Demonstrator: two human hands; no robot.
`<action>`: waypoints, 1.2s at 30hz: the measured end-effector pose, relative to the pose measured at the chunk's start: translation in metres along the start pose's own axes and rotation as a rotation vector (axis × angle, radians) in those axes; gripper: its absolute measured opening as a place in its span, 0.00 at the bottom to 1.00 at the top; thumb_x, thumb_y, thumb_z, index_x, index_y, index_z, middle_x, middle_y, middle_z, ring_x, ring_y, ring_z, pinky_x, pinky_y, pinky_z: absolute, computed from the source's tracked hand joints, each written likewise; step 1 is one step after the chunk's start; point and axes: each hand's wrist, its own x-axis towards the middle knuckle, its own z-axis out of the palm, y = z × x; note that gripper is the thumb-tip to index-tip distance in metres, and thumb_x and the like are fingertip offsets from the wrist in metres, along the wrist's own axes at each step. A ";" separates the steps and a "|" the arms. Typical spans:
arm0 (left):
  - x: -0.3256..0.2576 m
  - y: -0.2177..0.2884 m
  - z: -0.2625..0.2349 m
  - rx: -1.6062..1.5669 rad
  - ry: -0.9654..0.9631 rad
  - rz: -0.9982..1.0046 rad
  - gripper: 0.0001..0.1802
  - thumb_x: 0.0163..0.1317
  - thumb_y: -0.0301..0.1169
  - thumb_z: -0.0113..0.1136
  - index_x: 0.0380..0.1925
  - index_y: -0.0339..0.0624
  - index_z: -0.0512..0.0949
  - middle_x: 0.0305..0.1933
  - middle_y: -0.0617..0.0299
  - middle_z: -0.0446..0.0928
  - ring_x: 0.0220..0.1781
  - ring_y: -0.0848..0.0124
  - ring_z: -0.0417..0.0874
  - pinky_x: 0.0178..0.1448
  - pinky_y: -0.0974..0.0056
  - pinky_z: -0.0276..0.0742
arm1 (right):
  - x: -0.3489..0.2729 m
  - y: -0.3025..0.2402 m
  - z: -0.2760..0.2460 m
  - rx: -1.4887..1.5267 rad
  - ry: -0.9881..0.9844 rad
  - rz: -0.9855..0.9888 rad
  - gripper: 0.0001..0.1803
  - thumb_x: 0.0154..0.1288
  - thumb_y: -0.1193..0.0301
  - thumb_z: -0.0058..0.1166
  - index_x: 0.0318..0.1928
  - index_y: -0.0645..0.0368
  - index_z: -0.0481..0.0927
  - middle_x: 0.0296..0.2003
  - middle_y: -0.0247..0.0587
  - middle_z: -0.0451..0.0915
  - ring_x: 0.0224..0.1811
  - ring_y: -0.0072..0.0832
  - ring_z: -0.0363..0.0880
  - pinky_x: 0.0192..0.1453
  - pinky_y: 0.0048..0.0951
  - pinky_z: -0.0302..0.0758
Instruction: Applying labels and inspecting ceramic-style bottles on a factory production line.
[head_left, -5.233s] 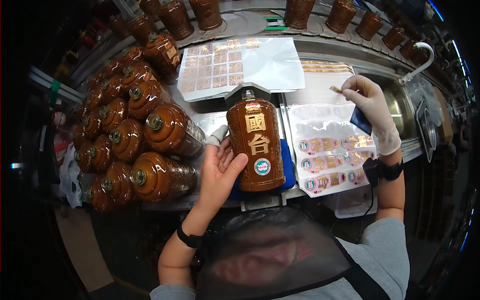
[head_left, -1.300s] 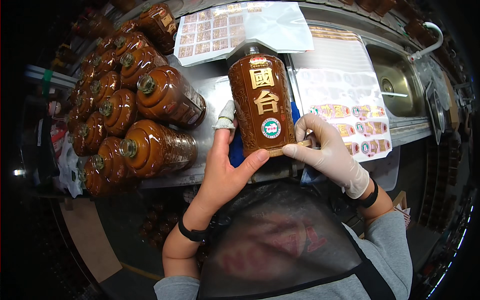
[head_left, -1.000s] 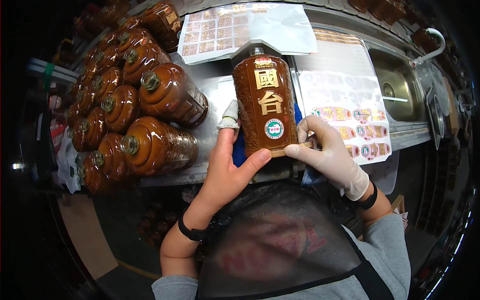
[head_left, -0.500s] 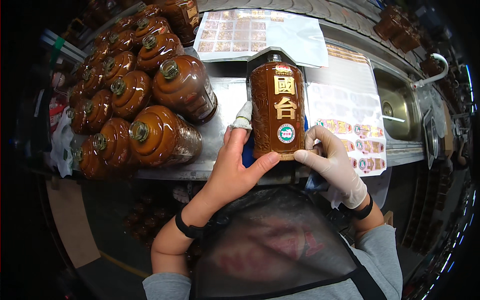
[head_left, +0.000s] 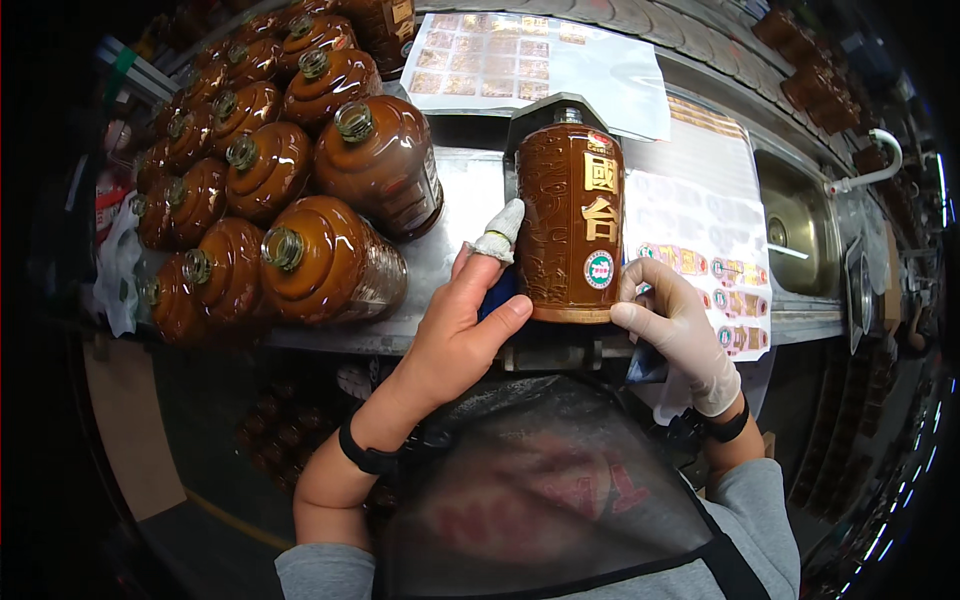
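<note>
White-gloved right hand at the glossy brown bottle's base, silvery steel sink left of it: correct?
No: in the head view, the silvery steel sink is right of the glossy brown bottle. The white-gloved right hand is at its base.

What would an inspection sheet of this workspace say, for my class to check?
Surface: shiny metal worktop, partly covered.
Job's things: brown bottle with gold characters, neck away from the person; sticker sheet to its right, another sheet beyond it.
Clutter: close-packed bottles at left, crumpled white plastic beside them.
Hands: left hand, wearing a pale finger cover, touches the bottle's lower left; gloved right hand is at its lower right; grips unclear.
Cables: nothing seen clearly.
Surroundings: metal sink and white tap at right; slatted track behind.
</note>
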 end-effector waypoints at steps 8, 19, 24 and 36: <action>0.001 0.013 0.017 0.399 0.024 0.089 0.52 0.61 0.40 0.71 0.76 0.30 0.50 0.76 0.43 0.59 0.78 0.54 0.60 0.79 0.54 0.53 | 0.000 -0.001 0.001 0.074 -0.028 -0.003 0.15 0.64 0.68 0.68 0.39 0.58 0.73 0.34 0.24 0.71 0.30 0.07 0.66 0.35 0.13 0.66; 0.002 0.016 0.019 0.484 0.048 0.082 0.54 0.59 0.43 0.71 0.75 0.28 0.51 0.73 0.38 0.61 0.76 0.48 0.62 0.78 0.51 0.54 | -0.001 -0.005 0.003 0.117 -0.024 0.032 0.14 0.65 0.69 0.67 0.38 0.58 0.72 0.37 0.25 0.72 0.33 0.09 0.69 0.38 0.15 0.69; 0.001 0.005 0.019 0.354 0.053 0.084 0.49 0.61 0.43 0.69 0.73 0.29 0.54 0.71 0.40 0.64 0.76 0.49 0.62 0.79 0.47 0.49 | 0.000 -0.003 0.003 0.137 -0.037 0.033 0.14 0.65 0.70 0.67 0.39 0.58 0.72 0.37 0.26 0.72 0.33 0.09 0.70 0.38 0.14 0.69; -0.009 -0.024 -0.009 -0.238 -0.016 0.036 0.36 0.71 0.20 0.46 0.77 0.30 0.47 0.81 0.48 0.53 0.83 0.62 0.50 0.83 0.59 0.42 | 0.000 0.004 0.002 0.079 -0.021 0.032 0.16 0.65 0.65 0.67 0.40 0.57 0.72 0.33 0.23 0.71 0.31 0.08 0.67 0.36 0.14 0.65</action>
